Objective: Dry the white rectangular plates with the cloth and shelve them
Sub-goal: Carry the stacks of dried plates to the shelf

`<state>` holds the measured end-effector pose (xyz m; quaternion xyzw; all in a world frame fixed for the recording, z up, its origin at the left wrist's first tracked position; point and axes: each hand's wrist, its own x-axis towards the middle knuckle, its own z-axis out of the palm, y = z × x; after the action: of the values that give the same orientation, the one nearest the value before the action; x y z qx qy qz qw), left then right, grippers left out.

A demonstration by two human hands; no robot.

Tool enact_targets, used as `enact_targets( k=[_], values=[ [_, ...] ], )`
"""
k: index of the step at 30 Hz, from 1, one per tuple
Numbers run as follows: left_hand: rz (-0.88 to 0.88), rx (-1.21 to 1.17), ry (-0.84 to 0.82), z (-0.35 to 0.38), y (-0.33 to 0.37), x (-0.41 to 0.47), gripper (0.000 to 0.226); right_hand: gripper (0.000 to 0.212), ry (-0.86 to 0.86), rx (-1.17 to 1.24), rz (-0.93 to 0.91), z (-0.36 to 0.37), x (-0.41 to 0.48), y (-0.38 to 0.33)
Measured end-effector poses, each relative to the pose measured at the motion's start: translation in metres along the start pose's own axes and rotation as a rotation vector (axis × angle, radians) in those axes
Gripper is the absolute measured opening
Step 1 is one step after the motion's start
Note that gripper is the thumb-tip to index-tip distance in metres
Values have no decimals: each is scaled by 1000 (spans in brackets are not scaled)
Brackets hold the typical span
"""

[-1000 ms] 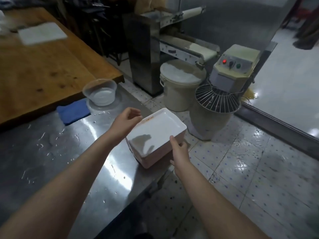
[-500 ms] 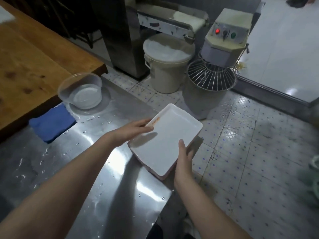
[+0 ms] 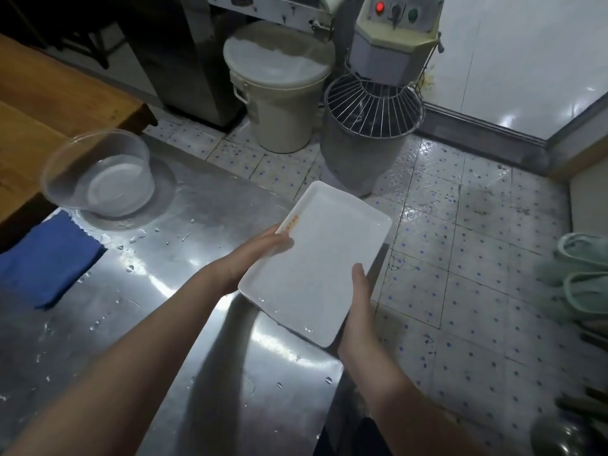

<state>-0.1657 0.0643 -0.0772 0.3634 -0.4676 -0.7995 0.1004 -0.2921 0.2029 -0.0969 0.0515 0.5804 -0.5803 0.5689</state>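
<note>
Holding a white rectangular plate point(image 3: 316, 264) face up over the corner of the steel table point(image 3: 184, 324), the person grips it from two sides. The left hand point(image 3: 253, 255) pinches the long edge near an orange mark, thumb on top. The right hand point(image 3: 358, 311) clasps the near corner, thumb laid along the rim, fingers hidden beneath. Droplets sit on the plate and the table. The blue cloth point(image 3: 46, 258) lies flat at the table's left, well apart from the plate, just beside a clear plastic bowl point(image 3: 98, 179).

Wet steel table point(image 3: 204, 209) beside a wooden bench point(image 3: 49, 93), blue-dotted tiled floor point(image 3: 477, 274) beyond
</note>
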Motion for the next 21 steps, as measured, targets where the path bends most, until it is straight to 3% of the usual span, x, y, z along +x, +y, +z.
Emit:
enact_targets(
  k=[7, 12, 16, 21],
  values=[
    [-33, -135, 46, -1, -12, 4, 29, 99, -50, 40, 63, -1, -6, -1],
    [-68, -227, 46, 1, -10, 6, 29, 63, -21, 109, -4, 1, 2, 1],
    [-118, -198, 85, 2, -7, 3, 30, 67, -34, 117, -23, 2, 6, -1],
    [-83, -169, 126, 12, -4, -4, 28, 54, -49, 113, -23, -3, 10, -10]
  ],
)
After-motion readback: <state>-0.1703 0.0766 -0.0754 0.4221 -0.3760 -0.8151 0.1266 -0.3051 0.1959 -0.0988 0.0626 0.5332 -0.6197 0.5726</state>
